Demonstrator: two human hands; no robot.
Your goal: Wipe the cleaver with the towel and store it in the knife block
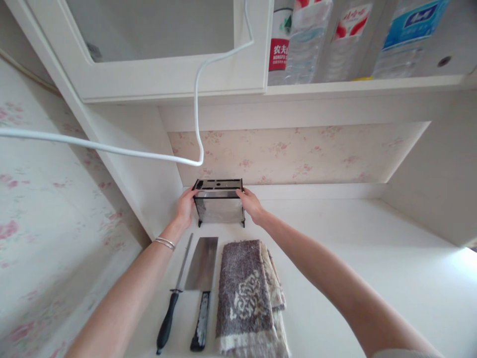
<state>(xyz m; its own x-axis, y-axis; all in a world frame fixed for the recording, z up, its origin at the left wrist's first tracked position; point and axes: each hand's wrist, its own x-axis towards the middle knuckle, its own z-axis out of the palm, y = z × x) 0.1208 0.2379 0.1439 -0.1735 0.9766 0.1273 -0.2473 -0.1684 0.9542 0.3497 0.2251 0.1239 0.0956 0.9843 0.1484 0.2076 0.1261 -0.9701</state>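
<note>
A metal knife block (219,210) with black edges and slots along its top stands upright at the back of the white surface. My left hand (185,206) grips its left end, and my right hand (250,203) grips its right end near the top. Closer to me lie a sharpening steel (175,303) with a black handle and a cleaver (203,266), both with handles toward me. Right of the cleaver is a folded brown and cream towel (244,293).
A white cable (149,155) hangs across the upper left. Overhead is a cabinet with a framed door (171,74) and a shelf holding several water bottles (305,44). Floral wallpaper (33,223) covers the left wall; a white side panel (439,169) rises at right.
</note>
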